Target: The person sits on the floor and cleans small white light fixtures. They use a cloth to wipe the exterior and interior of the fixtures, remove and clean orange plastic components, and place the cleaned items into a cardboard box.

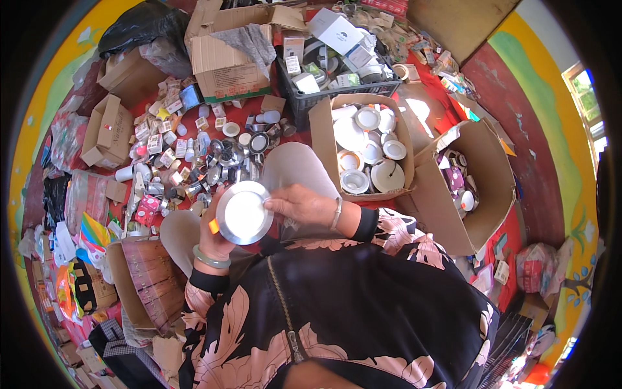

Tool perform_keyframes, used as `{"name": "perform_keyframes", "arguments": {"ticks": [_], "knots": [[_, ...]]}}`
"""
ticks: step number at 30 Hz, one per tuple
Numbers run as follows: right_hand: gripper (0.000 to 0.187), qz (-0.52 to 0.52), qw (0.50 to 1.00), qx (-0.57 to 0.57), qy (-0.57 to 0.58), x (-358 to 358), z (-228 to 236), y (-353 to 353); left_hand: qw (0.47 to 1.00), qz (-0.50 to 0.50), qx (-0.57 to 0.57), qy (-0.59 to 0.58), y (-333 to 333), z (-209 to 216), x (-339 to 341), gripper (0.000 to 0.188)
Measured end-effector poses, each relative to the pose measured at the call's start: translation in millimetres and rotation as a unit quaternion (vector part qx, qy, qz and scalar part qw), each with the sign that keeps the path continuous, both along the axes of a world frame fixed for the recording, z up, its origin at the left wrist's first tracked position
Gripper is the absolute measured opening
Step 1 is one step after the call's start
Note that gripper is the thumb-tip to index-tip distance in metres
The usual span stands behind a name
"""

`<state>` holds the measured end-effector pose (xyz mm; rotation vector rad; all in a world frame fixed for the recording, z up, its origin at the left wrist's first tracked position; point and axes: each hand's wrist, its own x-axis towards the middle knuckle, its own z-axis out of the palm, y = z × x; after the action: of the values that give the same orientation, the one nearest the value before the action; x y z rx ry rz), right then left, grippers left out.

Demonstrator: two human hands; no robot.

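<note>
A round recessed downlight (245,212), with a silver rim, a bright white face and an orange tab at its left edge, is held up in front of my chest. My left hand (210,238) is closed round its left side from behind, with most of the fingers hidden by the light. My right hand (303,203) grips the opposite edge, thumb and fingertips drawn together at the rim. Beyond my right wrist, a cardboard box (408,139) holds several round white lights (371,152) like it.
Lamp parts and small boxes (170,142) are heaped on the red floor to the left. A black crate (303,102) full of packages stands ahead. Another open carton (447,223) is at the right, a tall carton (230,68) at the far left, and a carton (126,279) beside my left knee.
</note>
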<state>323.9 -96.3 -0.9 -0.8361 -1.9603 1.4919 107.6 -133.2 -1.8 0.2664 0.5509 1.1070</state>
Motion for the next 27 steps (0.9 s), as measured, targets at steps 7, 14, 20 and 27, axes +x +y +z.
{"name": "perform_keyframes", "arguments": {"ticks": [7, 14, 20, 27], "knots": [[0.042, -0.255, 0.965, -0.033, 0.042, 103.9, -21.0, 23.2, 0.982, 0.059, -0.002, 0.179, 20.1, -11.8, -26.7, 0.028], [0.037, -0.613, 0.778, -0.132, -0.037, 260.0, -81.9, 29.5, 0.946, 0.244, 0.001, 0.212, 28.4, -40.4, -109.1, 0.021], [0.035, -0.682, 0.695, -0.227, 0.024, 303.5, -123.7, 5.9, 0.924, 0.256, -0.021, 0.285, 27.5, -41.7, -97.7, 0.018], [0.034, -0.503, 0.777, -0.342, 0.164, 258.8, -196.4, 17.7, 0.913, 0.174, -0.005, 0.369, 33.2, -52.1, -88.1, 0.018]]}}
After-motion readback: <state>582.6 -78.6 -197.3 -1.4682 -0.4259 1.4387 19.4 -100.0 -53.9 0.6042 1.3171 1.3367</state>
